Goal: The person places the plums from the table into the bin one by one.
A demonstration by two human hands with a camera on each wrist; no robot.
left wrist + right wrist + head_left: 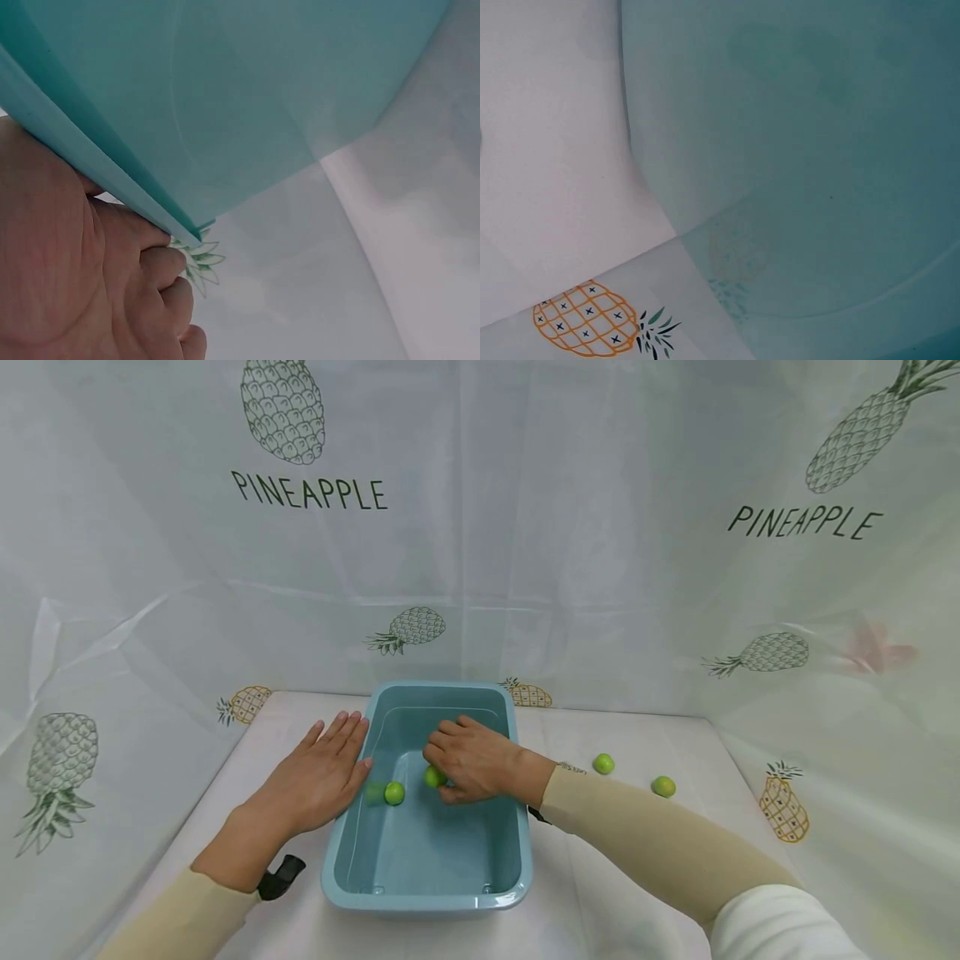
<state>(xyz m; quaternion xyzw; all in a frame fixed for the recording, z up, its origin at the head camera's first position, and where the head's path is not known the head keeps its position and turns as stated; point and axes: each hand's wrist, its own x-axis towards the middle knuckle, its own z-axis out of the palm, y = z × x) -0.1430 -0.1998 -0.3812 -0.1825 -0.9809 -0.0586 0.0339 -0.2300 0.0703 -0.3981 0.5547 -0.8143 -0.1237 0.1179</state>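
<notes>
A blue-grey plastic basin (427,903) stands on the table. Inside it, my right hand (476,762) reaches over the right rim and holds a lime (434,777) with curled fingers, the hand partly covering the fruit. A second lime (394,792) lies on the basin floor by the left wall. My left hand (318,777) lies along the left rim with its fingers straight, thumb at the edge. The left wrist view shows that hand's palm side (67,247) against the basin's rim (97,161). Only the basin's wall (802,165) appears in the right wrist view; the right hand is hidden there.
Right of the basin, two more limes (603,763) lie on the white-covered table (600,877), the farther-right lime (663,786) slightly nearer. A pale sheet (585,527) printed with pineapples hangs behind and around the table.
</notes>
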